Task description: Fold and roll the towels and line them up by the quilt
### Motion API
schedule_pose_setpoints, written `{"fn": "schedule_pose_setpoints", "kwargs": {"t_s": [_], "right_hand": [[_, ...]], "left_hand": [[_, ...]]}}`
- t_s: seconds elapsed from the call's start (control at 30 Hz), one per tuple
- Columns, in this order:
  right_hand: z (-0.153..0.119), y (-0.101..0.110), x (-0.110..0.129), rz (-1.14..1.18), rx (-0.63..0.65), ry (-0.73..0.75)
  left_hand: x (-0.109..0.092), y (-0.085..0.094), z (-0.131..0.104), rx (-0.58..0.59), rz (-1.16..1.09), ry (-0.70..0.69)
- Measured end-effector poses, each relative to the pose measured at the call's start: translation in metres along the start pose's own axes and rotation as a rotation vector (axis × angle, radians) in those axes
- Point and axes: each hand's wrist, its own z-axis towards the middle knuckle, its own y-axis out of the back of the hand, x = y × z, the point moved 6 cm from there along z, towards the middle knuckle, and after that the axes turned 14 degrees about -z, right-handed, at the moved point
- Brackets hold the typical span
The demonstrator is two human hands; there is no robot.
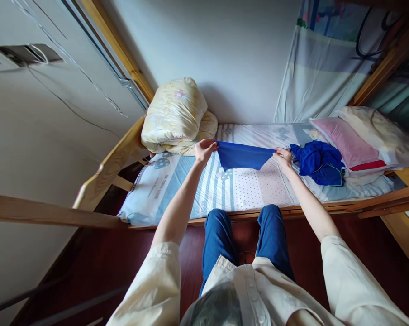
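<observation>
Stretched between my two hands above the bed is a blue cloth, a thin garment-like piece with a straight top edge and a narrower lower edge; its exact kind I cannot tell. My left hand pinches its upper left corner. At the upper right corner, my right hand pinches it too. Just right of that hand lies a crumpled heap of blue clothing on the mattress, with a thin light-coloured trim on part of it.
The low wooden bed has a patterned sheet. A bundled yellow floral quilt sits at its left end. Pink bedding and a pale pillow-like bundle are at the right. A wooden rail juts in from the left.
</observation>
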Motion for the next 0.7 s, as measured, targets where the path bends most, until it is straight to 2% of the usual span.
{"fn": "schedule_pose_setpoints", "kwargs": {"t_s": [0.1,0.2,0.27,0.33,0.4,0.57,0.7], "right_hand": [[-0.009,-0.011,-0.026,-0.091,0.034,0.056],[-0.033,-0.032,-0.068,-0.190,0.103,0.029],[-0.054,-0.049,-0.101,-0.269,0.161,-0.054],[-0.078,-0.065,-0.134,-0.342,0.218,-0.163],[-0.101,-0.078,-0.163,-0.377,0.259,-0.228],[-0.150,-0.095,-0.222,-0.448,0.369,-0.367],[-0.164,-0.101,-0.248,-0.452,0.385,-0.402]], "left_hand": [[0.030,0.017,-0.008,0.023,0.093,-0.020],[0.082,0.040,-0.035,0.008,0.238,0.051],[0.125,0.053,-0.060,-0.003,0.370,0.179],[0.166,0.062,-0.089,0.027,0.530,0.364],[0.196,0.068,-0.116,0.066,0.579,0.453],[0.248,0.084,-0.171,0.177,0.640,0.643],[0.270,0.096,-0.185,0.183,0.653,0.687]]}}
